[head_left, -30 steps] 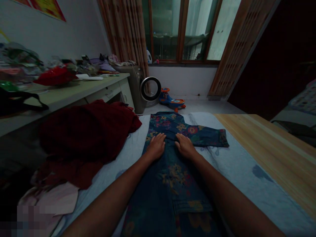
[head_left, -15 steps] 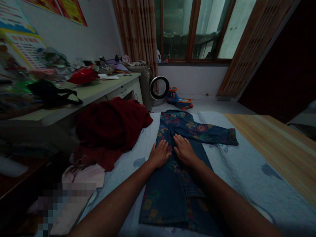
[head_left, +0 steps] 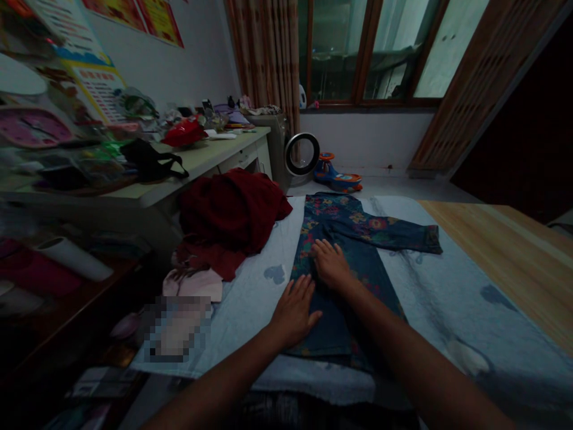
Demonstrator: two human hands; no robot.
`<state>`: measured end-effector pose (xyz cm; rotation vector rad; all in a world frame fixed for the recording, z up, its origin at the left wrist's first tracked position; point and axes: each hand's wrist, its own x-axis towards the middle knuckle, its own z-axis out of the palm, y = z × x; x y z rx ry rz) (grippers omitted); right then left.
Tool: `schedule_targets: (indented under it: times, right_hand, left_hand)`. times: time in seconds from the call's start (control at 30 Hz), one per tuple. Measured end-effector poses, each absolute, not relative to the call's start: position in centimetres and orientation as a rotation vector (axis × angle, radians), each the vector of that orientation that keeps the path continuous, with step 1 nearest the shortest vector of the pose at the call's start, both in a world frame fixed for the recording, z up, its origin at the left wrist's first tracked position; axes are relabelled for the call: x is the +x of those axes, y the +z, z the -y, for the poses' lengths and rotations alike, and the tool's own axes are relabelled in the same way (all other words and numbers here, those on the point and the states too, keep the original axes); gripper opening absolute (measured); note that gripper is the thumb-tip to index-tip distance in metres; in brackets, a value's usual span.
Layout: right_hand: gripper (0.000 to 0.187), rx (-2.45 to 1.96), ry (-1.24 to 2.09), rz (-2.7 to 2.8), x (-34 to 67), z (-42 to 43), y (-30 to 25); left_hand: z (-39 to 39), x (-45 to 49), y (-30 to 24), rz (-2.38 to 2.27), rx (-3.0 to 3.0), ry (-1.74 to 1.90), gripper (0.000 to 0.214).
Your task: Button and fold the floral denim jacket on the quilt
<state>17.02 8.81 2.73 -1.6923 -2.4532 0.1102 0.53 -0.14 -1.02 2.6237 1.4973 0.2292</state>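
Note:
A dark blue denim jacket [head_left: 329, 316] with a flower print lies spread on a pale blue cloth [head_left: 416, 292]. One of its sleeves [head_left: 398, 232] stretches out to the right; the other sleeve cannot be made out. My left hand [head_left: 295, 310] rests flat on the jacket's left side, fingers spread and pointing away from me. Farther up the garment, my right hand [head_left: 331, 263] lies open on the cloth of the jacket, also holding nothing. Part of the jacket is hidden under my right forearm.
Dark red clothing [head_left: 233, 212] is heaped left of the jacket, with a pale pink cloth [head_left: 197, 283] below it. A cluttered desk [head_left: 242, 149] runs along the left wall. Beyond the bed stand an open-doored washing machine [head_left: 277, 143] and a blue-orange ride-on toy [head_left: 335, 176]. Bare wood [head_left: 505, 257] lies right.
My left hand has moved down the jacket, toward me, while my right hand has shifted slightly left on it. The view has turned a little left.

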Motion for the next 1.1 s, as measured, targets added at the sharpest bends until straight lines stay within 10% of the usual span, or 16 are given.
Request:
schedule_targets:
  times: [1.1]
  right_hand:
    - [0.059, -1.444, 0.269, 2.625, 16.5, 4.0, 1.2]
  left_hand:
    - [0.9, -1.6, -0.9, -1.597, 2.541, 0.211, 0.061]
